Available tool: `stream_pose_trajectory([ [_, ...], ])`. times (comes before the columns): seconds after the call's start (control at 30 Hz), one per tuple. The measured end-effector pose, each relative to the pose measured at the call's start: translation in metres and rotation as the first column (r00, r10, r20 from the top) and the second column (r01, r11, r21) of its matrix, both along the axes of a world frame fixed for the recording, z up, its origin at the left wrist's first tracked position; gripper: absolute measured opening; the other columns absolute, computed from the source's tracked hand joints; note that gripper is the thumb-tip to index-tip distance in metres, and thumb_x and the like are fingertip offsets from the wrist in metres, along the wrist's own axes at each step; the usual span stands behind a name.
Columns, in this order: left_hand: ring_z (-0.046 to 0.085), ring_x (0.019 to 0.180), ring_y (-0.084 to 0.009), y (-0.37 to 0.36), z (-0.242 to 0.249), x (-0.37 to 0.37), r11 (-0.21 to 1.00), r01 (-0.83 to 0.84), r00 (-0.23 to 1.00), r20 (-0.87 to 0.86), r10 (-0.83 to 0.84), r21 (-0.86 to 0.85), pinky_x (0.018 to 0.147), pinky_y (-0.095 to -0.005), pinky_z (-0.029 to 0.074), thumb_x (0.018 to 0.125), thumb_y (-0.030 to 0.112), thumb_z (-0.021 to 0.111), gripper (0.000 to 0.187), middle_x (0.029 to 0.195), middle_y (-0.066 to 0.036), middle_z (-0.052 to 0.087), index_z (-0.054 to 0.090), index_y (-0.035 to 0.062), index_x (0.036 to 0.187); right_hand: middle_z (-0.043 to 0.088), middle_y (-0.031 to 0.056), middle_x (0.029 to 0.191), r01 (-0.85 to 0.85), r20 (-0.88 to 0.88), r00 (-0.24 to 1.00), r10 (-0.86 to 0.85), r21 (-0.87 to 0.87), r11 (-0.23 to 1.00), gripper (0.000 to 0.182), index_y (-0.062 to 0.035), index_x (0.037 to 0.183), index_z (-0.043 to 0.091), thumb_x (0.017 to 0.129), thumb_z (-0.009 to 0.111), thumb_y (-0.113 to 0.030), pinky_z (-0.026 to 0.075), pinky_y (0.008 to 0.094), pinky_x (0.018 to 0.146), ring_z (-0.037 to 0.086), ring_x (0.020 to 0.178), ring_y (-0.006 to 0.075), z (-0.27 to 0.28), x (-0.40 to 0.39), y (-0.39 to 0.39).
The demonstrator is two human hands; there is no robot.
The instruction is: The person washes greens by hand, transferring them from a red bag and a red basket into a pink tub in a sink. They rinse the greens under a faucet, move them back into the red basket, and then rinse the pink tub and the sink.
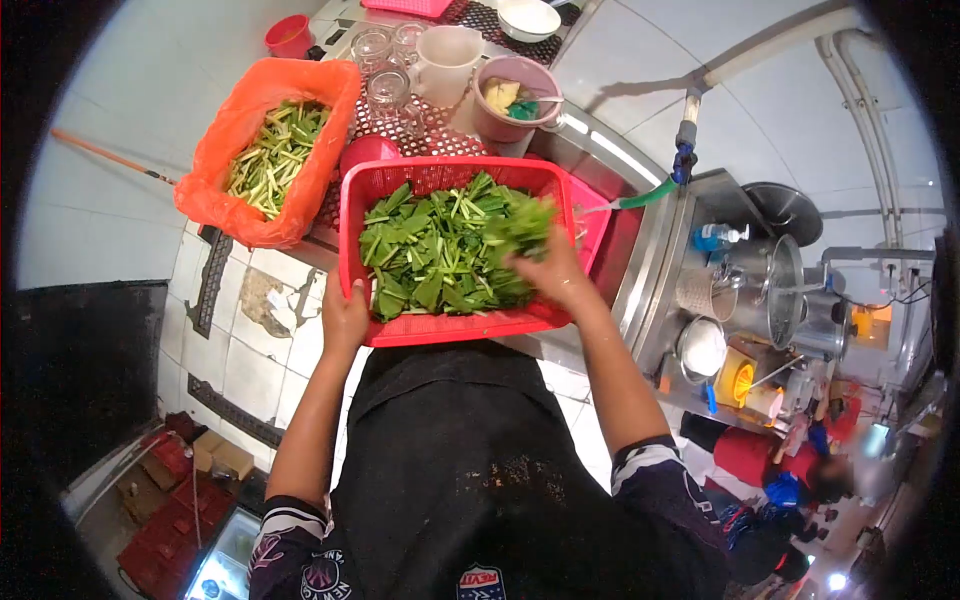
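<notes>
A red plastic basket (455, 330) in front of my body is filled with cut leafy greens (430, 255). My left hand (345, 310) grips its near left corner, thumb over the rim and the other fingers mostly hidden outside. Over the right side of the basket, my right hand (552, 268) is closed on a bunch of greens (520, 228), lifted a little above the rest and blurred by motion. To the left stands a container lined with an orange plastic bag (205, 185), holding cut pale-green stems (275, 155).
Glass mugs (388, 95), a white pitcher (445, 62) and a pinkish tub (515, 120) stand behind the basket. A green hose (650, 193) runs from a tap at the right, by the metal sink edge (650, 270). Other people (750, 455) are at the lower right.
</notes>
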State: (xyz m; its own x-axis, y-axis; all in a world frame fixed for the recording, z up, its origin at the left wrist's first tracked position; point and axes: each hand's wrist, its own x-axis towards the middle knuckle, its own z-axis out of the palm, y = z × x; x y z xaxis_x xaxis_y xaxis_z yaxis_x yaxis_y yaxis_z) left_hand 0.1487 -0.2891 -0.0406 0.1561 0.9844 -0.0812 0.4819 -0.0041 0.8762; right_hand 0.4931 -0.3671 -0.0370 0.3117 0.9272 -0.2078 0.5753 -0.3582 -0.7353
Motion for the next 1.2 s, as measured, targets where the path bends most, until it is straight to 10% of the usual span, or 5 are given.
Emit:
stream_pose_trajectory([
  [0.1,0.062,0.101,-0.0282,0.002,0.001,0.003,1.000,0.006,0.998,0.057,-0.004,-0.023,0.091,-0.0367,0.046,0.093,0.004,0.050,0.032,0.110,-0.018,0.063,0.052,-0.0009,0.125,0.061,0.0245,0.121,-0.204,0.268,0.950,0.158,0.155,0.967,0.051,-0.0010,0.120,0.059,0.079,0.078,-0.026,0.046,0.0402,0.097,0.060,0.115,0.0324,0.029,-0.032,-0.013],
  [0.37,0.058,0.105,-0.0240,0.003,-0.019,-0.005,0.999,0.041,0.999,-0.027,-0.041,-0.010,0.094,-0.0352,0.044,0.095,0.007,0.051,0.030,0.112,-0.014,0.062,0.053,-0.0005,0.124,0.071,0.0122,0.082,0.291,-0.347,0.897,-0.274,-0.003,0.957,0.019,-0.0011,0.090,0.069,0.091,0.063,-0.019,0.050,0.0322,0.068,0.067,0.075,0.0213,0.054,0.073,-0.021],
  [0.6,0.056,0.107,-0.0180,-0.001,-0.024,-0.003,0.985,-0.159,0.987,-0.029,0.158,-0.070,0.095,-0.0299,0.043,0.098,0.016,0.057,0.035,0.116,-0.009,0.059,0.051,-0.0020,0.128,0.070,0.0116,0.083,0.464,-0.087,0.846,-0.526,-0.368,0.806,0.030,-0.0049,0.095,0.067,0.089,0.060,-0.033,0.050,0.0400,0.072,0.067,0.078,0.0290,-0.230,0.196,-0.024],
  [0.7,0.056,0.103,-0.0162,0.001,-0.017,-0.005,0.963,-0.113,0.988,0.072,0.135,-0.243,0.092,-0.0308,0.044,0.099,0.014,0.054,0.035,0.117,-0.009,0.059,0.047,-0.0018,0.130,0.070,0.0131,0.091,0.542,0.036,0.840,-0.541,-0.025,0.840,0.034,-0.0084,0.105,0.065,0.087,0.061,-0.037,0.052,0.0415,0.078,0.066,0.085,0.0333,-0.349,0.212,-0.004],
  [1.2,0.051,0.119,-0.0200,-0.004,-0.026,-0.024,0.945,-0.255,0.966,-0.106,0.238,-0.207,0.104,-0.0333,0.037,0.100,0.016,0.054,0.048,0.134,-0.011,0.052,0.040,-0.0008,0.142,0.061,0.0097,0.117,-0.292,-0.275,0.947,0.165,-0.529,0.797,0.048,-0.0089,0.124,0.057,0.087,0.068,-0.037,0.048,0.0420,0.092,0.055,0.111,0.0254,-0.376,0.160,-0.029],
])
